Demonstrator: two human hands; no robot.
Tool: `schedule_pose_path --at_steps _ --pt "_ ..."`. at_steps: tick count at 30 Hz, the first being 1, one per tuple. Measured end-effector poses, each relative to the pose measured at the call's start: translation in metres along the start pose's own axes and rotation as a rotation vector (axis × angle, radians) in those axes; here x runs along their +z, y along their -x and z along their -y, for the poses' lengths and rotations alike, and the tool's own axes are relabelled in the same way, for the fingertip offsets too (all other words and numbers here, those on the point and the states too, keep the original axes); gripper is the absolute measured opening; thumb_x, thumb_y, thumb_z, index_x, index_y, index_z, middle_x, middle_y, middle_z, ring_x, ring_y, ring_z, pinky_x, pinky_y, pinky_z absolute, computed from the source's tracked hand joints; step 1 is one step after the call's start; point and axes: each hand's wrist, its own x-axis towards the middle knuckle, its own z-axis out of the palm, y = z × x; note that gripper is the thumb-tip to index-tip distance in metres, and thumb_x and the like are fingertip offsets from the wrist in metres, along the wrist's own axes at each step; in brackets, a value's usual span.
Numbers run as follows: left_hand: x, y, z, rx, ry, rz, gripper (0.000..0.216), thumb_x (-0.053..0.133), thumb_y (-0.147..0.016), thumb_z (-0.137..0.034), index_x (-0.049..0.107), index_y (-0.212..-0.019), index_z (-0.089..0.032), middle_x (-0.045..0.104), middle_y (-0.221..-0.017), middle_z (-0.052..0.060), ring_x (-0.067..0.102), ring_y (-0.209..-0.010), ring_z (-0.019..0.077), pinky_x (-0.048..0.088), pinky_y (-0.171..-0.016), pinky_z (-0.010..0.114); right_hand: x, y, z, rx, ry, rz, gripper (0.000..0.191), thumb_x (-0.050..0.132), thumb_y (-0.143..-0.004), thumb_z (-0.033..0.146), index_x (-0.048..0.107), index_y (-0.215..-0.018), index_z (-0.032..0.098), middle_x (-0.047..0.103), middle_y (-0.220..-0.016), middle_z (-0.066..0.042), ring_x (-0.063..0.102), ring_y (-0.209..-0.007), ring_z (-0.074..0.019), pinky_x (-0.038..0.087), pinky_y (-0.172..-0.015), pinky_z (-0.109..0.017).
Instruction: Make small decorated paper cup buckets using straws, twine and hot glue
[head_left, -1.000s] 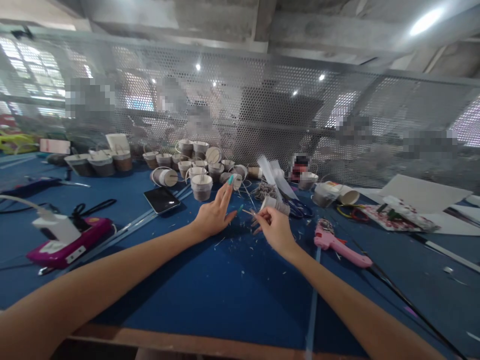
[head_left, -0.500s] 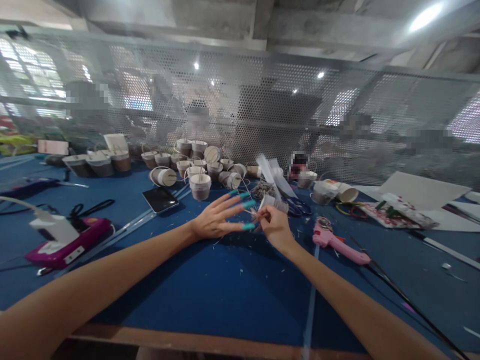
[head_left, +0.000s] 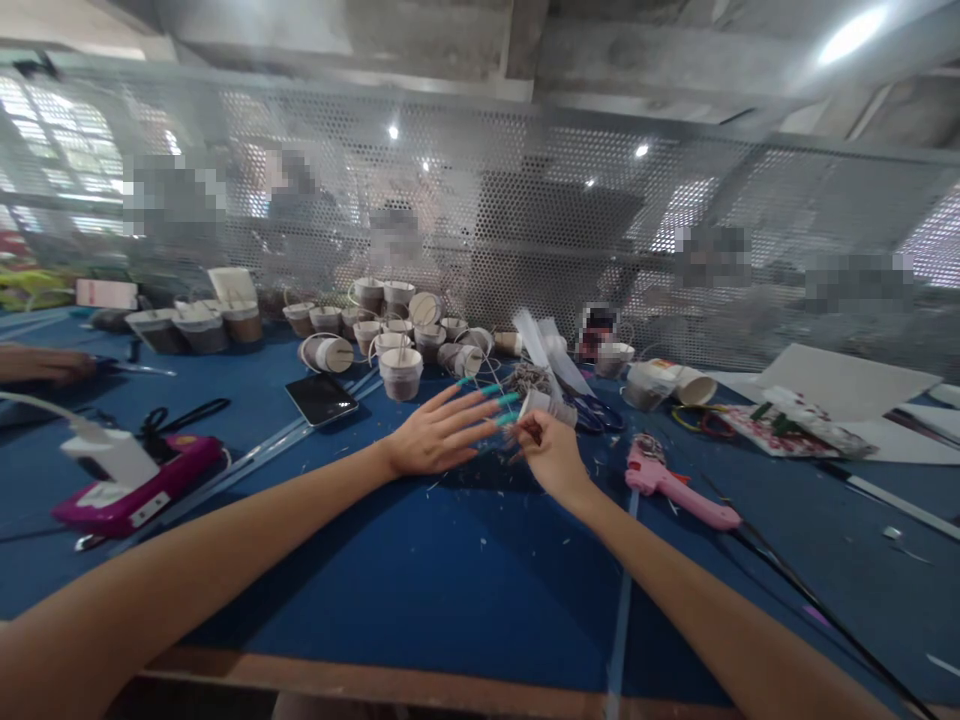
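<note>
Head camera, and here's the left hand [head_left: 427,440], laid out palm down, fingers long and loose, clenched on nothing, teal tips [head_left: 507,399] pointing to three o'clock. They run right up to the right hand [head_left: 553,455]; whether they touch it, I can't tell. That right hand is curled, thumb and fingers drawn together, and what, if anything, sits in the pinch is too small to make out.

Now the pale cup [head_left: 553,404]: on its side, just past the right hand's knuckles at twelve o'clock. A tangle of twine [head_left: 529,377] sits at eleven, blue-handled scissors [head_left: 598,414] between one and two, and over between three and four, the pink glue gun [head_left: 679,488] on the blue table [head_left: 480,590].

Swing to the left hand's side: an upright cup [head_left: 401,375] at eleven, in front of a crowd of others, the black phone [head_left: 321,398] at ten, another person's hand [head_left: 49,364] well out between nine and ten, and the purple power strip [head_left: 124,508] between eight and nine.
</note>
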Motion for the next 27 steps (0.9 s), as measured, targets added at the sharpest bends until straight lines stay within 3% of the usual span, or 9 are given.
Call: schedule_pose_path --at_steps 5,7,11,14,17,19,21,23,27 --pt "0.005 0.002 0.002 -0.630 0.195 -0.102 0.028 0.049 -0.085 -0.033 0.062 -0.103 -0.015 0.068 -0.081 0.008 0.063 -0.080 0.0195 0.048 -0.080 0.034 0.001 0.003 0.002 -0.041 -0.004 0.027 0.017 0.052 -0.081 0.033 0.049 -0.069 0.021 0.058 -0.057 0.000 0.060 -0.047 -0.0161 0.047 -0.050 -0.027" --pt "0.007 0.002 0.005 -0.781 0.413 -0.217 0.027 0.049 -0.085 -0.035 0.063 -0.098 -0.016 0.066 -0.081 0.006 0.061 -0.072 0.0151 0.048 -0.070 0.027 -0.001 0.004 0.004 -0.106 0.044 0.056 0.019 0.051 -0.083 0.033 0.050 -0.069 0.021 0.057 -0.058 0.000 0.059 -0.049 -0.0152 0.045 -0.051 -0.027" --pt "0.013 0.001 0.013 -0.921 0.960 -0.479 0.040 0.053 -0.081 -0.048 0.061 -0.100 -0.014 0.063 -0.073 0.003 0.055 -0.056 0.0097 0.044 -0.051 0.020 -0.008 0.002 0.006 -0.298 0.327 0.085 0.018 0.051 -0.085 0.025 0.052 -0.069 0.020 0.058 -0.064 -0.001 0.055 -0.058 -0.0150 0.040 -0.059 -0.027" --pt "0.017 0.002 0.018 -1.013 1.151 -0.418 0.037 0.060 -0.076 -0.047 0.064 -0.077 -0.011 0.055 -0.049 -0.001 0.047 -0.040 0.0074 0.038 -0.041 0.018 -0.013 -0.001 0.005 -0.387 0.512 0.122 0.018 0.052 -0.085 0.021 0.055 -0.067 0.019 0.059 -0.067 -0.002 0.055 -0.066 -0.0167 0.037 -0.067 -0.029" --pt "0.017 0.002 0.020 -1.103 1.284 -0.437 0.026 0.064 -0.074 -0.037 0.063 -0.075 -0.011 0.057 -0.048 0.000 0.051 -0.039 0.0082 0.040 -0.041 0.018 -0.019 -0.010 0.000 -0.444 0.471 0.125 0.018 0.054 -0.085 0.034 0.060 -0.076 0.020 0.061 -0.076 -0.004 0.055 -0.078 -0.0191 0.039 -0.073 -0.031" --pt "0.016 0.001 0.021 -1.179 1.383 -0.506 0.020 0.061 -0.077 -0.030 0.062 -0.076 -0.011 0.060 -0.051 0.001 0.054 -0.042 0.0088 0.043 -0.043 0.018 -0.028 -0.019 -0.006 -0.458 0.387 0.015 0.031 0.045 -0.087 0.046 0.061 -0.092 0.020 0.059 -0.091 -0.008 0.055 -0.089 -0.0208 0.041 -0.078 -0.032" --pt "0.015 0.000 0.024 -1.248 1.455 -0.539 0.016 0.056 -0.080 -0.024 0.062 -0.076 -0.010 0.063 -0.057 0.003 0.056 -0.045 0.0087 0.044 -0.045 0.018 -0.040 -0.029 -0.015 -0.355 0.426 -0.224 0.042 0.032 -0.091 0.048 0.057 -0.102 0.015 0.055 -0.102 -0.013 0.051 -0.099 -0.0240 0.041 -0.083 -0.036" --pt "0.015 0.000 0.026 -1.280 1.485 -0.533 0.016 0.053 -0.082 -0.020 0.064 -0.076 -0.009 0.066 -0.064 0.006 0.057 -0.047 0.0083 0.046 -0.046 0.018 -0.054 -0.038 -0.026 -0.128 0.651 -0.421 0.042 0.038 -0.089 0.044 0.053 -0.105 0.009 0.052 -0.106 -0.020 0.046 -0.107 -0.0309 0.038 -0.088 -0.044" --pt "0.017 0.001 0.029 -1.286 1.506 -0.533 0.015 0.054 -0.081 -0.016 0.066 -0.076 -0.008 0.066 -0.066 0.006 0.056 -0.050 0.0070 0.046 -0.047 0.016 -0.077 -0.047 -0.049 0.170 1.022 -0.219 0.051 0.063 -0.073 0.032 0.049 -0.108 -0.001 0.049 -0.110 -0.030 0.044 -0.109 -0.0410 0.041 -0.082 -0.045"
